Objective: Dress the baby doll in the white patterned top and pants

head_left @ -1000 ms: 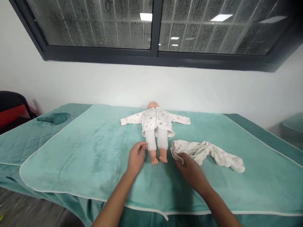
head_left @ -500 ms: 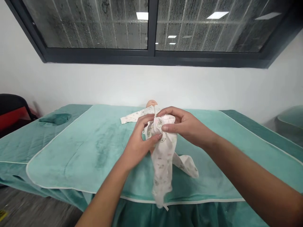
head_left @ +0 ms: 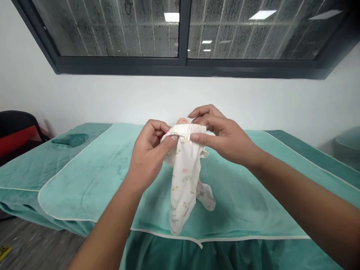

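One pair of white printed baby trousers (head_left: pixel 184 176), footed, hung by the waistband between two bare hands. Left hand (head_left: pixel 146 157): thumb and fingers clamped on the waistband's left end. Right hand (head_left: pixel 230 140): clamped near the right end, thumb in front, upper fingers lifted behind. One leg straight below the grip; the second below and to the right.

One doll (head_left: pixel 182 121), lying just beyond the grip, top of head showing above the waistband. One pale jacket (head_left: pixel 204 154), mostly hidden, its hem corner under the right hand.

Beneath all: one green mat (head_left: pixel 239 210), white-edged. Far left of the grip: one black-and-red chair (head_left: pixel 18 137). Above, beyond: one dark-framed window (head_left: pixel 182 37).
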`<state>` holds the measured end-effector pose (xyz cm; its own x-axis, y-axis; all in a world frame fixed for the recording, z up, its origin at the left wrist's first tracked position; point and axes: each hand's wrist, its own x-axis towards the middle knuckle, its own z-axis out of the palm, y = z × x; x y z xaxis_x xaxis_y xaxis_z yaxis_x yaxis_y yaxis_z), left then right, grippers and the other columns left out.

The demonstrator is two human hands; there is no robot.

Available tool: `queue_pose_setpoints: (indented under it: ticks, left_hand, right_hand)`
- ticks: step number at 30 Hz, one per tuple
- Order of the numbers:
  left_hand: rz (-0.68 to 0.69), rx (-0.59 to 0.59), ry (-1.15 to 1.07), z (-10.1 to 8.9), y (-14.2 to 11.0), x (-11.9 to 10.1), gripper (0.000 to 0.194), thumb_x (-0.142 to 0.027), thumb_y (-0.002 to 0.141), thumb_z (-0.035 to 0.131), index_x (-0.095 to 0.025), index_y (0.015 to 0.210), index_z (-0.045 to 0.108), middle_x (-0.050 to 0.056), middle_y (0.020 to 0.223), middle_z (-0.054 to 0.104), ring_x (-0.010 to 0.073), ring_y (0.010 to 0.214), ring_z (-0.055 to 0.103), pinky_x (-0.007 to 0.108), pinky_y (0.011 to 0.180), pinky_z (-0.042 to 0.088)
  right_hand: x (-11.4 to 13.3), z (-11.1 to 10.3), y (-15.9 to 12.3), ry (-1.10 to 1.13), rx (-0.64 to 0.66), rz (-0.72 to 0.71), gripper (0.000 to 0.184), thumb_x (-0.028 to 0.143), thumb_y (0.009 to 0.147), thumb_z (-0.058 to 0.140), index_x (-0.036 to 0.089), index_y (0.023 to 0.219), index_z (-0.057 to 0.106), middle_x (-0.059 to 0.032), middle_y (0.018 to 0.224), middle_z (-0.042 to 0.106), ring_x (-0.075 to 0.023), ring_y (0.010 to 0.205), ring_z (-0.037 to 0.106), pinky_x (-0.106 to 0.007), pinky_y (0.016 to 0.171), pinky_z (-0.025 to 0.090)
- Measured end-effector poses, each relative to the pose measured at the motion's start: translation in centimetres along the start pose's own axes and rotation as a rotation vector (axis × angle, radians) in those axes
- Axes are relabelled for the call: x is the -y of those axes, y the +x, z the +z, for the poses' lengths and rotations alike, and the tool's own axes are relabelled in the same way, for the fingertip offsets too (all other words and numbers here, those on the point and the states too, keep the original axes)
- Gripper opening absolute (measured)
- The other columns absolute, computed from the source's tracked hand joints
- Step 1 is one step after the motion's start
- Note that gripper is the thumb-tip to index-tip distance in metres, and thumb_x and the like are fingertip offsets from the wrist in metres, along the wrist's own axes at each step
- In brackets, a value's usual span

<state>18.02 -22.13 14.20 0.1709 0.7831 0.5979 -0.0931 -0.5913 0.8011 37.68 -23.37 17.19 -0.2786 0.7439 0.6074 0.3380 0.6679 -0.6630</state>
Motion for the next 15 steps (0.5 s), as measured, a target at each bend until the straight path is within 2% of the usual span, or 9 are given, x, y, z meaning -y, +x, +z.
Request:
queue_pose_setpoints:
  ticks: [2, 4, 6, 7, 9, 11, 13, 15]
  left_hand:
    - [-0.036, 0.086, -0.030, -0.6, 0.0, -1.6, 0.020, -0.036, 0.081, 0.067, -0.021, 0.089, 0.057, -0.002, 0.071, 0.055, 0.0133, 0.063, 0.059, 0.024, 0.055, 0.049]
    - [-0.090, 0.262, -0.039, -1.5, 0.4, -3.3, 0.027, -0.040, 0.077, 0.072, -0.021, 0.093, 0.061, -0.002, 0.069, 0.057, 0.0138, 0.057, 0.059, 0.023, 0.049, 0.047]
    - [-0.156, 0.444, 0.025, -2.4, 0.9, -4.6, 0.030, -0.039, 0.072, 0.075, -0.021, 0.093, 0.064, -0.001, 0.070, 0.061, 0.0141, 0.055, 0.058, 0.023, 0.046, 0.045]
    - [-0.191, 0.497, 0.089, -2.7, 1.2, -5.0, 0.028, -0.039, 0.072, 0.075, -0.020, 0.091, 0.066, -0.001, 0.071, 0.063, 0.0141, 0.056, 0.059, 0.022, 0.045, 0.044]
    - [-0.245, 0.494, 0.240, -3.1, 1.6, -5.4, 0.024, -0.039, 0.074, 0.073, -0.018, 0.084, 0.067, 0.000, 0.071, 0.064, 0.0138, 0.058, 0.059, 0.021, 0.047, 0.043]
    - [-0.268, 0.401, 0.345, -3.1, 1.6, -5.0, 0.024, -0.040, 0.076, 0.071, -0.017, 0.080, 0.066, 0.000, 0.070, 0.063, 0.0128, 0.061, 0.058, 0.020, 0.050, 0.042]
    - [-0.286, 0.323, 0.353, -2.8, 1.4, -4.1, 0.026, -0.041, 0.078, 0.069, -0.016, 0.080, 0.064, -0.001, 0.069, 0.062, 0.0115, 0.061, 0.056, 0.019, 0.051, 0.041]
    - [-0.320, 0.284, 0.255, -2.3, 0.9, -2.8, 0.027, -0.041, 0.079, 0.068, -0.015, 0.082, 0.062, -0.001, 0.070, 0.062, 0.0107, 0.060, 0.055, 0.019, 0.052, 0.040]
  right_hand:
    - [0.8, 0.0, 0.5, 0.118, -0.042, -0.056, 0.029, 0.047, 0.079, 0.072, 0.020, 0.076, 0.060, -0.0031, 0.108, 0.057, -0.0180, 0.101, 0.056, -0.031, 0.082, 0.049]
    - [0.9, -0.2, 0.8, 0.241, -0.051, -0.072, 0.034, 0.052, 0.078, 0.071, 0.021, 0.078, 0.058, -0.0019, 0.103, 0.060, -0.0166, 0.094, 0.058, -0.031, 0.078, 0.051]
    - [0.1, -0.5, 1.0, 0.324, -0.025, -0.034, 0.039, 0.057, 0.075, 0.072, 0.022, 0.080, 0.057, -0.0010, 0.100, 0.061, -0.0159, 0.089, 0.059, -0.029, 0.073, 0.051]
    - [-0.4, -0.7, 1.0, 0.345, 0.013, 0.009, 0.041, 0.058, 0.073, 0.073, 0.021, 0.081, 0.057, -0.0011, 0.099, 0.062, -0.0158, 0.087, 0.059, -0.029, 0.071, 0.051]
    - [-1.5, -0.8, 0.8, 0.342, 0.126, 0.113, 0.040, 0.055, 0.073, 0.074, 0.019, 0.081, 0.058, -0.0022, 0.095, 0.063, -0.0153, 0.082, 0.059, -0.028, 0.069, 0.050]
    - [-2.1, -0.5, 0.3, 0.306, 0.240, 0.193, 0.036, 0.050, 0.075, 0.075, 0.018, 0.083, 0.061, -0.0029, 0.091, 0.063, -0.0150, 0.080, 0.059, -0.027, 0.068, 0.049]
    - [-2.1, 0.0, -0.3, 0.270, 0.340, 0.237, 0.033, 0.046, 0.076, 0.075, 0.017, 0.086, 0.063, -0.0029, 0.089, 0.063, -0.0157, 0.081, 0.060, -0.026, 0.069, 0.049]
    - [-1.9, 0.7, -0.6, 0.246, 0.415, 0.280, 0.032, 0.047, 0.077, 0.073, 0.018, 0.088, 0.064, -0.0027, 0.087, 0.064, -0.0166, 0.080, 0.060, -0.027, 0.069, 0.049]
